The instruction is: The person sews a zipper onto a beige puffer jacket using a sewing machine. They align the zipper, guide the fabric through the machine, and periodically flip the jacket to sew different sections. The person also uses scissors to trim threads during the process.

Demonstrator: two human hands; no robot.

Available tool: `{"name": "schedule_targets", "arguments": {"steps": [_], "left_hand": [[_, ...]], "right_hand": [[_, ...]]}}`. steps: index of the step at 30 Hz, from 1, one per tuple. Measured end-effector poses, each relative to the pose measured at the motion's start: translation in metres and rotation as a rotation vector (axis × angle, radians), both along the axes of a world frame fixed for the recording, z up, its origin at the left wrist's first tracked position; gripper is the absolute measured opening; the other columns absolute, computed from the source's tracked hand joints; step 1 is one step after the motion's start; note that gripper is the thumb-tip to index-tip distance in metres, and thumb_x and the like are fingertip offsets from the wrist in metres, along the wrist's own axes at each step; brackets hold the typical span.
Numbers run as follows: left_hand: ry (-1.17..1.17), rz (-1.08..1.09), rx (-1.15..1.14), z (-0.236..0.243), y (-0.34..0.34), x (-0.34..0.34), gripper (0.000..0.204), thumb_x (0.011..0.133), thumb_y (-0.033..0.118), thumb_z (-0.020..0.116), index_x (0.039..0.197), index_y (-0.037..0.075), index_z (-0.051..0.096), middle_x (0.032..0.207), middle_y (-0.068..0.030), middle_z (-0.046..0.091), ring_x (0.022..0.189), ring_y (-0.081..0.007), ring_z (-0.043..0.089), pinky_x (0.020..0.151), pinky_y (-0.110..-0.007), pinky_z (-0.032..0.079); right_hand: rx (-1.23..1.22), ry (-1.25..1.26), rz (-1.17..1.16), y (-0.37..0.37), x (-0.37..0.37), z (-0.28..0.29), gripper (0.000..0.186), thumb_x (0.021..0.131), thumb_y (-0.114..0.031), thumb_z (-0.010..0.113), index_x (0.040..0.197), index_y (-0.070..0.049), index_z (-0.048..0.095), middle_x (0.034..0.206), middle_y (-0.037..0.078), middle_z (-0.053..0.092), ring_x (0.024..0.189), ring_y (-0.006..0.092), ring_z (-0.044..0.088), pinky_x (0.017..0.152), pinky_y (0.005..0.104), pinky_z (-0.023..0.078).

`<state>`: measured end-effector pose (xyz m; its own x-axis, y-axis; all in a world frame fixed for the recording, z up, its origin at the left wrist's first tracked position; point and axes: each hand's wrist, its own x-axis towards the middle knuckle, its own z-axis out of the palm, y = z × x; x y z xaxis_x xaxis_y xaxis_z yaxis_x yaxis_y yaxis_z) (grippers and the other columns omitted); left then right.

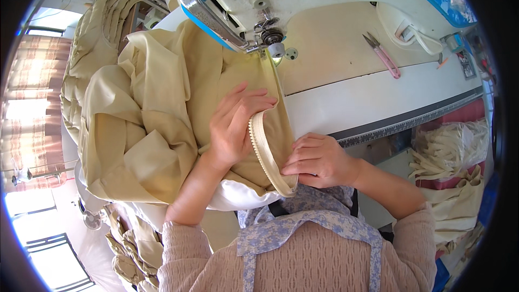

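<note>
The left hand [235,124] lies on tan fabric [162,92], grip unclear; the right hand [321,161] pinches zipper tape [263,145] curving between both hands, seemingly unstitched there; sewing beyond them, at the machine [324,1], looks underway.

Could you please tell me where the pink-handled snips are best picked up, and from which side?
Probably by the pink handle, coming from the picture's lower right: the snips lie on the table with that end nearer the person, their dark blades pointing up-left.

Zipper [263,146] on fabric [162,84], sewing machine [335,0] behind, scissors [385,59] right
</note>
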<state>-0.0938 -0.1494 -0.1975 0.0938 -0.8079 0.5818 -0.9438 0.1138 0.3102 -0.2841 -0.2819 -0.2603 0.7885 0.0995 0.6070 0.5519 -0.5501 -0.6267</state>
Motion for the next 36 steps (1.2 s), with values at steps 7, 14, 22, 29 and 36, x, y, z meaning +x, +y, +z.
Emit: {"name": "schedule_targets", "arguments": {"steps": [7, 14, 22, 29, 36], "left_hand": [[-0.160, -0.099, 0.158, -0.009, -0.001, 0.004, 0.015, 0.080, 0.007, 0.073, 0.094, 0.007, 0.067, 0.096, -0.0040, 0.075, 0.102, -0.0268, 0.073, 0.102, -0.050, 0.051], [-0.176, -0.127, 0.122, -0.015, -0.003, 0.006, 0.020, 0.074, 0.005, 0.074, 0.092, 0.009, 0.067, 0.097, -0.0036, 0.074, 0.102, -0.0264, 0.073, 0.100, -0.050, 0.053], [-0.226, -0.134, 0.128, -0.023, -0.002, 0.014, 0.025, 0.072, 0.008, 0.075, 0.096, 0.008, 0.068, 0.095, -0.0062, 0.073, 0.099, -0.0263, 0.073, 0.095, -0.046, 0.056], [-0.210, -0.155, 0.112, -0.010, -0.027, 0.046, 0.027, 0.076, 0.009, 0.076, 0.102, 0.003, 0.069, 0.101, -0.0110, 0.072, 0.100, -0.0280, 0.072, 0.097, -0.045, 0.056], [-0.232, 0.041, 0.284, -0.001, 0.005, 0.001, 0.038, 0.070, 0.006, 0.077, 0.107, 0.002, 0.070, 0.117, -0.0120, 0.070, 0.113, -0.0298, 0.068, 0.103, -0.047, 0.053]], "right_hand": [[-0.013, -0.003, 0.016, -0.004, 0.002, 0.002, 0.018, 0.073, -0.011, 0.081, 0.088, -0.011, 0.071, 0.088, -0.003, 0.064, 0.086, 0.0173, 0.063, 0.082, 0.0322, 0.052], [-0.094, 0.012, 0.004, -0.002, 0.003, 0.009, 0.016, 0.070, -0.012, 0.080, 0.081, -0.009, 0.069, 0.089, -0.002, 0.064, 0.087, 0.0182, 0.064, 0.085, 0.0334, 0.052], [-0.101, 0.038, -0.047, -0.001, 0.010, 0.019, 0.014, 0.067, -0.013, 0.079, 0.078, -0.012, 0.071, 0.093, -0.002, 0.068, 0.087, 0.0181, 0.065, 0.086, 0.0344, 0.052], [-0.135, 0.175, -0.094, -0.013, 0.038, 0.027, 0.015, 0.072, -0.011, 0.076, 0.085, -0.007, 0.070, 0.096, 0.004, 0.068, 0.092, 0.0251, 0.066, 0.085, 0.0384, 0.052], [-0.082, 0.140, 0.170, -0.007, 0.024, 0.023, 0.016, 0.077, -0.015, 0.078, 0.088, -0.008, 0.068, 0.092, 0.003, 0.065, 0.094, 0.0228, 0.063, 0.082, 0.0355, 0.054]]}}
